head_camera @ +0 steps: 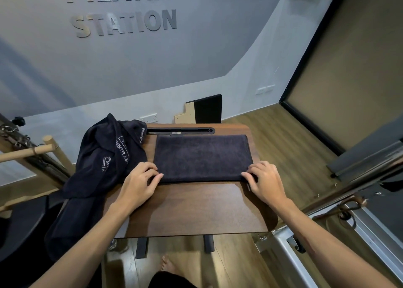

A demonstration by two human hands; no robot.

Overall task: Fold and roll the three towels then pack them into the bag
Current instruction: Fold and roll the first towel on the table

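**Folded towel held at both near corners on the small table**

A small brown wood-grain table [187,209] with rounded corners is seen from above, standing on a wooden plank floor [283,139]. On the far half of its top a dark navy terry towel [201,156] is laid flat, folded into a wide rectangle, with its long edges running left to right and its far edge just beside a black slotted groove [181,131] set into the table's back edge.

A dark navy fabric bag [104,156] with white printed lettering is draped over the table's left edge, slumped and crumpled, with part of it hanging down past the tabletop. Its opening is not shown, and whether anything is inside cannot be told. The bag's right side lies just beside the towel's left end.

The towel's near left corner is pinched by the left hand [139,183], whose fingers are curled onto the cloth's edge. The near right corner is gripped in the same way by the right hand [265,182], fingers bent over the fabric. Both forearms are stretched in from the bottom of the view.

Beyond the table, a black and beige board [202,111] is leaned against a grey wall [196,58] bearing raised letters.
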